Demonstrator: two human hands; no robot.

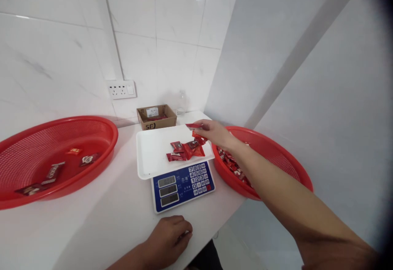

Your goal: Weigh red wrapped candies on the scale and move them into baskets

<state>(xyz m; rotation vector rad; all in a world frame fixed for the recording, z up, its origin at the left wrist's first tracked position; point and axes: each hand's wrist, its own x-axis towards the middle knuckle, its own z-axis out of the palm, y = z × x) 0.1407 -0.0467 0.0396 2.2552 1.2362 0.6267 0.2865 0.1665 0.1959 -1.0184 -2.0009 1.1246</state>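
Observation:
Over the right side of the white weighing tray (153, 152), my right hand (213, 132) is closed on a small red candy packet (193, 126). Another red-wrapped candy (199, 138) shows just under its fingers; whether the hand also grips that one, I cannot tell. Several red-wrapped candies (187, 149) lie in a loose heap on the tray. The tray sits on a blue and white digital scale (184, 184) with a keypad and displays too dim to read. My left hand (170, 239) rests loosely curled on the table in front of the scale, with nothing visible in it.
A red mesh basket (104, 155) on the left holds several wrapped packets. Another red basket (285, 169), on the right partly behind my forearm, contains many small packets. A cardboard box (156, 122) and a clear bottle (181, 102) stand by the wall on the white table (101, 221).

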